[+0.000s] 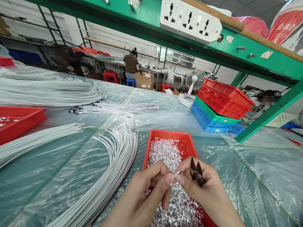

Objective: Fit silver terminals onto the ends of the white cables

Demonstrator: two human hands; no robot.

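Silver-white and tiny, a small metal piece (177, 173) sits pinched between the thumb tips of both hands, right where they meet above the near end of a red tray (155, 138). The left hand (139, 197) comes in from the lower left with its fingers curled and its thumb pressed against the piece; the right hand (204, 189) meets it from the lower right, thumb closed on the same piece, while its other fingers are folded around dark brown snips (196, 171) whose 2 pointed blades stick up, slightly parted, just beside the piece. Directly beneath both hands lies a heap of shiny silver bits (165, 153) filling the tray. Left of the tray, a curved bundle of white wires (118, 157) rests on the clear plastic sheet (260, 176) covering the table, and a small roll of white tape (129, 119) stands farther back
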